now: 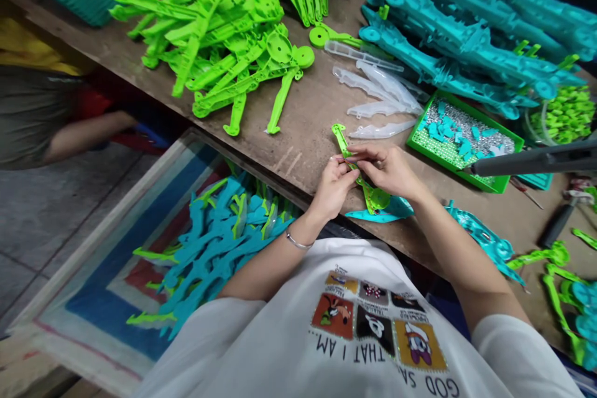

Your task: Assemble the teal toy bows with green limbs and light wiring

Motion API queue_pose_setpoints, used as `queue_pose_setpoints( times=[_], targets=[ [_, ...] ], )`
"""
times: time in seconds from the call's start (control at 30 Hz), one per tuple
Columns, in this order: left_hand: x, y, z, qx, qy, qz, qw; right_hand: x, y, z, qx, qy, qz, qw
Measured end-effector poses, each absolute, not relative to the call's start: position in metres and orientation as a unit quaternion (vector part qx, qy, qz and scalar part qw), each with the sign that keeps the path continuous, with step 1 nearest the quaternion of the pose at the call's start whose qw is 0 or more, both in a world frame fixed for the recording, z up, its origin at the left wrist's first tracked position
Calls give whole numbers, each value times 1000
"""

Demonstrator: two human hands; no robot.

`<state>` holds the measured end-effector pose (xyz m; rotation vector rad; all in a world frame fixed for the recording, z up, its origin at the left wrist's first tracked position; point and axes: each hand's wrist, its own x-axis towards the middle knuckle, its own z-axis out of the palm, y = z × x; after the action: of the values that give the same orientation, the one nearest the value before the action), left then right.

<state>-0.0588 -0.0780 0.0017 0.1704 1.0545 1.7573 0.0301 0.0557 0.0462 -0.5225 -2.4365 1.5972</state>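
At the table's front edge, my left hand (333, 185) has its fingers closed around a lime-green plastic part (375, 198), long and narrow with a round end. My right hand (385, 168) bends over the middle of the same part, thumb and fingertips pinched against it. Whether a small piece sits between those fingertips is hidden. Under the round end lies a turquoise plastic piece (396, 209). Just beyond my hands rest several translucent whitish plastic pieces (382, 130). Right of them stands a green basket (497, 183) with silver screws and small turquoise bits.
Lime-green parts (209, 37) are heaped at left, turquoise parts (466, 31) at back right. A dark rod-shaped tool (527, 160) juts in from the right. Below the table, a tray (93, 273) bears turquoise-and-green pieces. Another person's leg (88, 134) is at left.
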Motion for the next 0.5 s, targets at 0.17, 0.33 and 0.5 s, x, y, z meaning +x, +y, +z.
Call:
queue_pose_setpoints(
  times=[0.17, 0.33, 0.5],
  targets=[
    [-60, -80, 3, 65, 436, 725, 530, 49, 38, 48, -242, -827, 477, 173],
    [-64, -81, 1, 70, 432, 722, 536, 66, 10, 37, -269, -847, 401, 225],
    [-68, -82, 5, 76, 436, 706, 553, 67, 1, 21, -250, -901, 269, 230]
  ],
)
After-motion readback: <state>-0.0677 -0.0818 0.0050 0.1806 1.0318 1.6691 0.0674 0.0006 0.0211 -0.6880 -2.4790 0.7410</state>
